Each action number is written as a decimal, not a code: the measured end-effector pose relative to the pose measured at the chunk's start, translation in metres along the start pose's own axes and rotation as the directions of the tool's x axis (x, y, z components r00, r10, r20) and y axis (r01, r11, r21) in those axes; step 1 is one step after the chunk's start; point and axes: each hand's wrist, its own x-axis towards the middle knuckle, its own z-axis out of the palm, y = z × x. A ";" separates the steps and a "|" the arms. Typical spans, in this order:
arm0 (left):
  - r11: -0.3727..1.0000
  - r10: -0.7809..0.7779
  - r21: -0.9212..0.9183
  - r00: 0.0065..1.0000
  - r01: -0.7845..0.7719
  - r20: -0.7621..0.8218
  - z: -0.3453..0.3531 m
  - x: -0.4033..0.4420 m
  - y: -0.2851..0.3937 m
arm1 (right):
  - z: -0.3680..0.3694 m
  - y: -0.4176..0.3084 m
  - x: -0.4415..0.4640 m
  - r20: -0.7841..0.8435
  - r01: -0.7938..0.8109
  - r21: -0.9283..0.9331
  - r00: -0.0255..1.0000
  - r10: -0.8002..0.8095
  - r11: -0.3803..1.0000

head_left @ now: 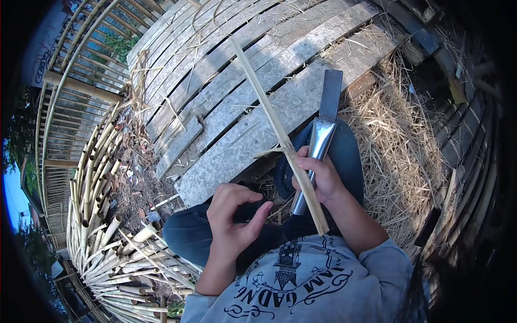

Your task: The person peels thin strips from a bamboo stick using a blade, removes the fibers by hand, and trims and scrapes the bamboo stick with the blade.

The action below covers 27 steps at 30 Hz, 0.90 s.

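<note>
My right hand is closed around a long split bamboo strip and a blade tool with a shiny tubular metal handle. The tool's flat dark blade points away from me, beside the strip. The strip slants from near my shirt out over the wooden slats, and a thin splinter sticks out from its side. My left hand is raised above my lap with thumb and fingers apart and nothing between them. It is to the left of the strip's near end, not touching it.
Weathered wooden slats form a low platform in front of me. Bamboo shavings heap up on the right. Cut bamboo poles are stacked at left, below a bamboo fence. A loose short board lies on the platform's left side.
</note>
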 end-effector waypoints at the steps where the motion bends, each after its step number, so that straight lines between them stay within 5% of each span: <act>1: 1.000 -0.001 0.010 1.000 0.001 -0.010 0.001 0.016 -0.002 | 0.002 0.002 0.000 -0.010 -0.011 0.009 1.000 0.011 1.000; 3: 0.919 0.205 0.326 0.975 -0.222 0.086 0.003 0.040 -0.005 | 0.006 0.004 -0.002 0.007 -0.041 0.057 0.999 0.041 0.998; 6: 0.878 0.331 0.268 0.908 -0.396 0.256 0.002 0.051 -0.024 | 0.014 -0.001 -0.009 0.061 -0.068 0.062 0.996 0.065 0.996; 15: 0.924 0.318 0.096 0.886 -0.369 0.338 0.003 0.067 -0.039 | 0.018 -0.014 -0.013 -0.008 -0.071 -0.014 0.997 0.071 0.997; 17: 0.996 -0.001 -0.075 0.855 0.047 0.519 0.000 0.064 -0.042 | 0.015 -0.013 -0.011 -0.035 -0.033 -0.033 0.999 0.032 0.999; 19: 0.874 -0.224 -0.180 0.704 0.451 0.674 -0.004 0.062 -0.047 | 0.014 -0.016 -0.008 -0.021 -0.015 -0.124 1.000 0.012 0.992; 20: 0.870 -0.234 -0.182 0.708 0.458 0.666 -0.004 0.062 -0.053 | 0.014 -0.017 -0.006 0.000 0.012 -0.204 1.000 -0.012 0.979; 23: 0.476 -0.172 -0.322 0.446 0.818 0.878 -0.009 0.065 -0.066 | 0.010 -0.014 0.003 0.088 0.021 -0.217 0.996 -0.002 0.976; 24: 0.472 -0.177 -0.330 0.454 0.818 0.873 -0.007 0.060 -0.070 | 0.008 -0.013 0.005 0.147 0.051 -0.223 0.989 -0.018 0.974; 26: 0.195 -0.063 -0.429 0.448 0.882 0.892 0.003 0.047 -0.077 | 0.004 -0.011 0.010 0.185 0.054 -0.229 0.983 -0.011 0.972; 27: 0.209 -0.044 -0.423 0.440 0.882 0.897 0.004 0.046 -0.073 | 0.003 -0.010 0.011 0.217 0.038 -0.167 0.976 -0.001 0.985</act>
